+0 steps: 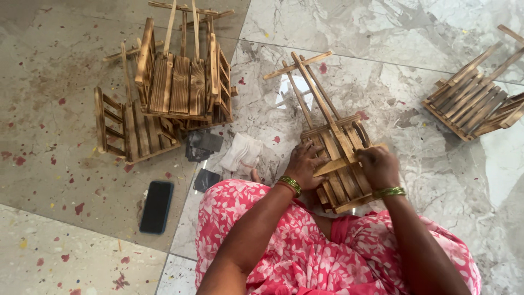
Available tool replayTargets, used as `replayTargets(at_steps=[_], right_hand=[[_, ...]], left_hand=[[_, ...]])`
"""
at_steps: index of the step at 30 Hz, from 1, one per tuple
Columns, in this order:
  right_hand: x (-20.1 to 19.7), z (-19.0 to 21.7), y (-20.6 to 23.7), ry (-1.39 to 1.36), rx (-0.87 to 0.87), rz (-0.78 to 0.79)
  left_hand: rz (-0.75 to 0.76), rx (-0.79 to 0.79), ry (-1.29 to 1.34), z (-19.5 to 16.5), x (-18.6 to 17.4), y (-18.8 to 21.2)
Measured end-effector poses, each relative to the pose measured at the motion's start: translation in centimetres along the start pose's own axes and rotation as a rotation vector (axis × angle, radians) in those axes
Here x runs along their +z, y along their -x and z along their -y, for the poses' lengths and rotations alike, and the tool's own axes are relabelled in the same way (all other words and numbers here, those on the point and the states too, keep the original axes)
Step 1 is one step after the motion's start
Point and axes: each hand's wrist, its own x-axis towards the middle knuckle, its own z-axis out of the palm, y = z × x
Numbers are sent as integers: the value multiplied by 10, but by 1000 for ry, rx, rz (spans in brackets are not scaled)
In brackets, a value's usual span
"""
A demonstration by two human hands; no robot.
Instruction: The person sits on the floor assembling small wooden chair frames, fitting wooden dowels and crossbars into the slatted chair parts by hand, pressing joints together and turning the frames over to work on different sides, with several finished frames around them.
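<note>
A small slatted wooden rack (pixel 335 158), burnt-brown at the edges, lies on the pale marble floor (pixel 415 65) just in front of the seated person's knees, right of centre. Long thin sticks run from it toward the far side and meet a short crossbar. The left hand (pixel 303 165) rests on the rack's near left edge, fingers curled over the slats and pressing it down. The right hand (pixel 377 165) is closed in a pinch on a loose wooden slat (pixel 341 164) that lies slantwise across the rack's slats, its far end pointing left toward the other hand. Both wrists carry green bangles.

Judging by this, the step in hand is fitting or rubbing that slat against the frame; whether it is being set in place or worked along the surface cannot be told. The next move would call for a steady hold with the left hand and careful alignment of the slat with the gaps beneath.

Just left of the rack lie a crumpled white cloth (pixel 241 154) and dark sanding pads (pixel 203 145). Farther left, a stack of finished racks (pixel 174 93) stands on the grey tile, with a black phone (pixel 156 206) nearer the person. Another rack (pixel 477 98) lies at the far right.
</note>
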Motion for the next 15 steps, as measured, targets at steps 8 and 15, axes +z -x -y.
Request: replayTargets(at_steps=[8, 15], right_hand=[[-25, -18, -15, 223, 46, -162], [2, 3, 2, -47, -50, 39]], left_hand=[[24, -12, -14, 0, -2, -1], [-31, 35, 6, 6, -4, 1]])
